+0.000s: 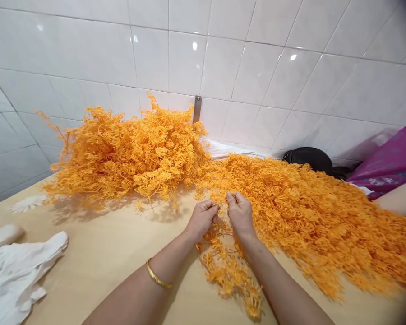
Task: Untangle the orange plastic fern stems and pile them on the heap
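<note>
A long strand of frilly, bright-orange, plastic-looking foliage [228, 277] trails toward the near edge of the pale wood-toned surface [104, 262], between the forearms. The left hand [203, 219] appears to pinch its far end; the right hand [240, 212], just beside, has its fingers narrowed together, on what I cannot tell. The step looks like fine fingertip work on thin stems; the next move calls for a light pinch, clear of the dense orange heap [311, 216] at right.
</note>
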The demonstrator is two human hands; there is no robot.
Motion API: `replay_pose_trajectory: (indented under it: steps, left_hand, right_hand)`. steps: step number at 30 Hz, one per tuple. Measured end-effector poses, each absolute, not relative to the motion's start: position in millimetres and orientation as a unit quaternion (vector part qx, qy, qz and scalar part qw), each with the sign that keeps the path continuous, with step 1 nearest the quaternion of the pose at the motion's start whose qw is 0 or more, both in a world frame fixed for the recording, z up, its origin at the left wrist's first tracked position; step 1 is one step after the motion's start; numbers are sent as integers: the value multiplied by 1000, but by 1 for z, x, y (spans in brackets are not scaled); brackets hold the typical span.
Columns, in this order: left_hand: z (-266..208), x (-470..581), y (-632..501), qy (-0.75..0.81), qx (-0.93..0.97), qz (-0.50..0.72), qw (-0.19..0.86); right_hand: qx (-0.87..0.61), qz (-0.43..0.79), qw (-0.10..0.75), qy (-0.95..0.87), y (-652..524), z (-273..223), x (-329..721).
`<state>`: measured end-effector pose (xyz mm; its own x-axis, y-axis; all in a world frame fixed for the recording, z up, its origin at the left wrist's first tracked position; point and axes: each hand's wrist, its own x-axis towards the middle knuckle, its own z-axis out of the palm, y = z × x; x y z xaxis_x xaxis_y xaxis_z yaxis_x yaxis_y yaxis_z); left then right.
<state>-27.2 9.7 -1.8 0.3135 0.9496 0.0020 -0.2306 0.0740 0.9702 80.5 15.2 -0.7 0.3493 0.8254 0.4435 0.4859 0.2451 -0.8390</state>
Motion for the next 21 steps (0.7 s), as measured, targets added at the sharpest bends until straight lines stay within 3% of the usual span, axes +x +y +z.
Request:
replay_pose_trajectory:
  steps: [7, 10, 16, 21]
  left_hand:
    - [0, -33, 11, 364, 432, 494, 661]
    - [0, -35, 13, 348, 420, 485, 683]
    - [-3, -36, 15, 337, 427, 470, 695]
    - [-4, -32, 14, 332, 469, 458, 678]
  right_hand:
    - [-652, 166, 628, -391, 21, 21, 141]
    - [-605, 258, 643, -391, 13, 34, 154]
    - [-538, 435, 559, -456, -6, 22, 112]
    - [-508, 460, 505, -525, -11, 8, 94]
